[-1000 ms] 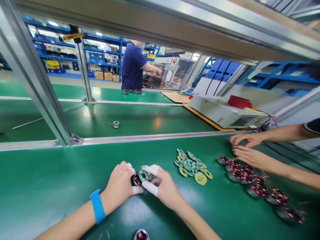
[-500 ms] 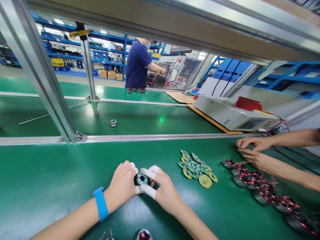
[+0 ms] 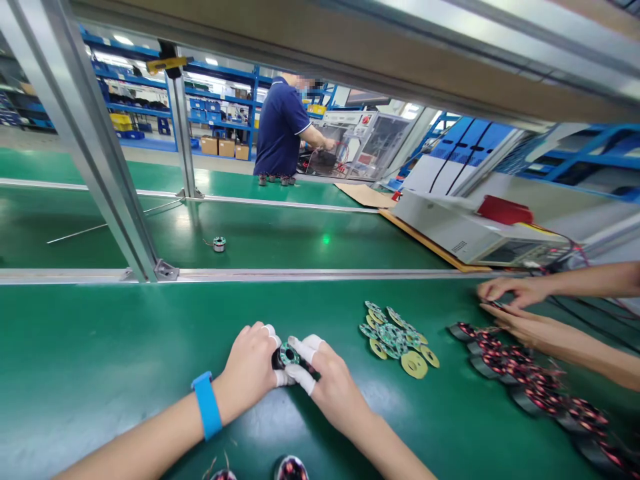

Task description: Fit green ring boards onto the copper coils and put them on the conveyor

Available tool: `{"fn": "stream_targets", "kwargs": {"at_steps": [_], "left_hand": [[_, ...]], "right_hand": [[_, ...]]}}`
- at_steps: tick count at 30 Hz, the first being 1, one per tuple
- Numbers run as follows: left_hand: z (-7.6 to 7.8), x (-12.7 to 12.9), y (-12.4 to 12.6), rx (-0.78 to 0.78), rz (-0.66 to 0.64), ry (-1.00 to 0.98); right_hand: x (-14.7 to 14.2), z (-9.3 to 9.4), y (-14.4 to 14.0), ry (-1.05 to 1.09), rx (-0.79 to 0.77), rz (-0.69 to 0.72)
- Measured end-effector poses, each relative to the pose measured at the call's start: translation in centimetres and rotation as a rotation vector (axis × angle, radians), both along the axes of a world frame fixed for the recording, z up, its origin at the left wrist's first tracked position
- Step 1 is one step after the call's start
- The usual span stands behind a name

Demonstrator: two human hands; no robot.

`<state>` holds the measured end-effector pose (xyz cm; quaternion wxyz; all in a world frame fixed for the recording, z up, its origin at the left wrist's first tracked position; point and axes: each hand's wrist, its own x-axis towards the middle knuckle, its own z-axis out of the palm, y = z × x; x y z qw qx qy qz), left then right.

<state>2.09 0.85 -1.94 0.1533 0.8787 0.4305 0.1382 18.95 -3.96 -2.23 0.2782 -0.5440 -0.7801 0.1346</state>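
Bright, even light falls from white ceiling tube lamps (image 3: 120,40) far back in the hall. The glossy green bench mat (image 3: 100,347) carries pale sheen patches and only faint, soft shadows. The wide lens bends the grey aluminium frame post (image 3: 85,133) and stretches the edges. The row of dark copper-wound coils (image 3: 530,387) smears toward the right corner; the centre stays sharp.
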Motion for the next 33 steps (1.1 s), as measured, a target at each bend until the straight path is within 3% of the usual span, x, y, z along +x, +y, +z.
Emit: {"fn": "stream_targets", "kwargs": {"at_steps": [7, 14, 25, 33], "left_hand": [[-0.3, 0.1, 0.1, 0.011, -0.001, 0.014], [-0.2, -0.1, -0.1, -0.015, -0.006, 0.03], [0.0, 0.0, -0.1, -0.038, 0.015, 0.049], [0.1, -0.1, 0.0, -0.071, -0.005, 0.039]], "right_hand": [[-0.3, -0.2, 0.1, 0.081, -0.049, -0.035], [-0.9, 1.4, 0.9, 0.239, -0.151, 0.04], [-0.8, 2.1, 1.1, 0.058, -0.114, 0.093], [-1.3, 3.5, 1.0, -0.079, -0.14, 0.053]]}}
